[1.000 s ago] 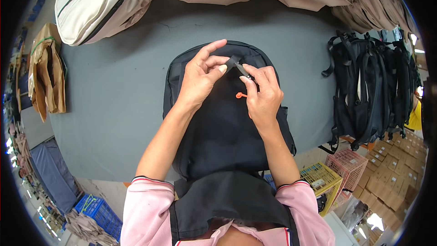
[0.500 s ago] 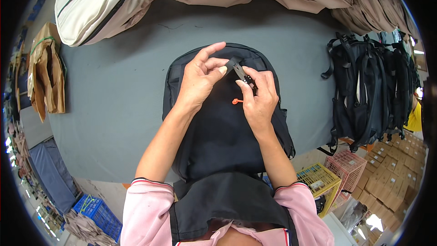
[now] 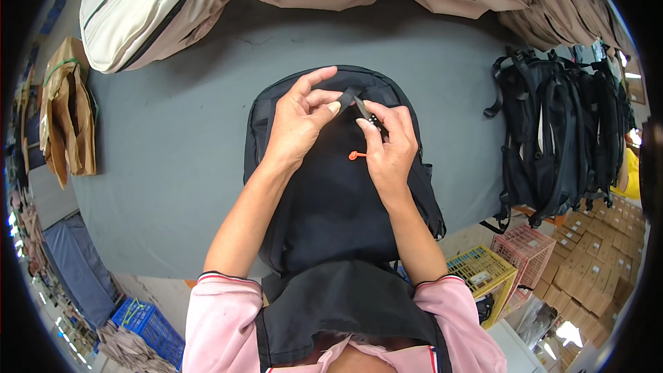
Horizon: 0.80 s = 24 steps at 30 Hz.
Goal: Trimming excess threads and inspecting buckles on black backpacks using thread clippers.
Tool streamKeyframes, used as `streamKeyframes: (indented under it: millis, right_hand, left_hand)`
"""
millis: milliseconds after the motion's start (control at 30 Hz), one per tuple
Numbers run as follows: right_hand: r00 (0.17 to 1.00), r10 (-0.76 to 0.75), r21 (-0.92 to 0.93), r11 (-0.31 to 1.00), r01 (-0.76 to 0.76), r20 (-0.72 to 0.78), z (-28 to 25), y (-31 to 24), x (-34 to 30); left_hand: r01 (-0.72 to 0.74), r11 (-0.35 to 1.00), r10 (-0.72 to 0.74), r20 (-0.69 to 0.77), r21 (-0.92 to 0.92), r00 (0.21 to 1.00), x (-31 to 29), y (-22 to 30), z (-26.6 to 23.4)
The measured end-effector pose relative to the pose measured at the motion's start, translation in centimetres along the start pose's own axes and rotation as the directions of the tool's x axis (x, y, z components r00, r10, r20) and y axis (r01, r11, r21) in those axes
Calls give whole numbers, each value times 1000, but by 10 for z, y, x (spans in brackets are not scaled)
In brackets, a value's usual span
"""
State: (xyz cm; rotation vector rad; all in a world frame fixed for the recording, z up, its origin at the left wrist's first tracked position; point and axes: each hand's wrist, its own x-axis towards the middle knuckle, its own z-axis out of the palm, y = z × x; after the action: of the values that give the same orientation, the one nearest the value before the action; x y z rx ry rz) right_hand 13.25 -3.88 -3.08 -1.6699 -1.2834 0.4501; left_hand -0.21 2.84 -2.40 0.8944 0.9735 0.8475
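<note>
The left hand (image 3: pixel 295 124) pinches a black strap (image 3: pixel 345 99) over the backpack (image 3: pixel 335 207). The right hand (image 3: pixel 390 146) grips a small dark tool (image 3: pixel 372 119), tip beside the strap.

Grey table (image 3: pixel 173 166) spanned the middle, brown cartons (image 3: pixel 594 262) were stacked lower right, white glare (image 3: pixel 568 333) shone below them, pale floor (image 3: pixel 160 295) showed lower left

Backpack (image 3: pixel 335 217): matt cloth, smooth
Strap (image 3: pixel 347 98): dull, cloth-like
Table (image 3: pixel 173 173): matt, largely smooth
Cream bag (image 3: pixel 138 17): matt cloth
Brown wrapping (image 3: pixel 68 114): creased paper
Blue crate (image 3: pixel 153 328): plastic
Cartons (image 3: pixel 595 255): matt cardboard
</note>
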Motion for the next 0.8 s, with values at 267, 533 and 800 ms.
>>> streamKeyframes:
  millis: [267, 533, 800]
  right_hand:
    - [997, 67, 109, 992, -63, -36, 1, 19, 7]
    - [988, 31, 154, 987, -54, 148, 0, 9, 57]
    - [935, 274, 157, 937, -312, 227, 6, 26, 64]
  left_hand:
    - [11, 1000, -10, 22, -21, 1000, 2, 5, 2]
    - [-205, 920, 167, 140, 334, 976, 16, 22, -17]
    - [-113, 747, 147, 2, 656, 989, 19, 3, -61]
